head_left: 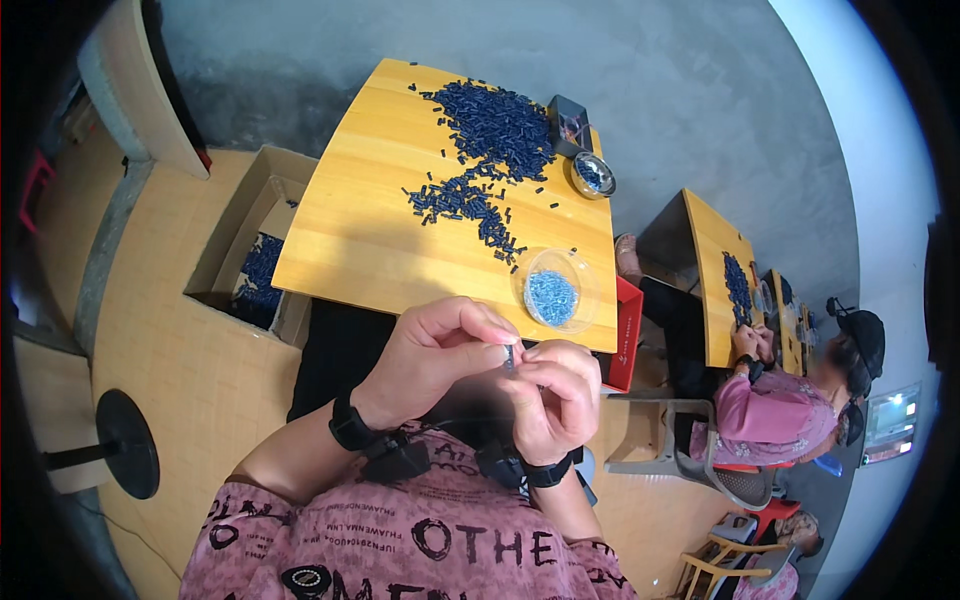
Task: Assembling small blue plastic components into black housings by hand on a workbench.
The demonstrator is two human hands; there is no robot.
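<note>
Mid-frame, the left hand (432, 350) and right hand (560, 395) pinched a small dark cylindrical piece (509, 359); light, steady pressure likely served best.

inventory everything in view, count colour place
near table: one, yellow, ahead
dark piece: one, dark, at fingertips
loose pieces: many, dark blue, on near table
clear tub: one, transparent, near right corner
blue bits: many, light blue, in tub
metal bowl: one, silver, table's right edge
grey box: one, grey, behind bowl
cardboard box: one, brown, floor left
red box: one, red, table's right
far tables: two or more, yellow, right
people: two or more, pink tops, right
left hand: one, bare, pinching piece
right hand: one, bare, meeting left
</note>
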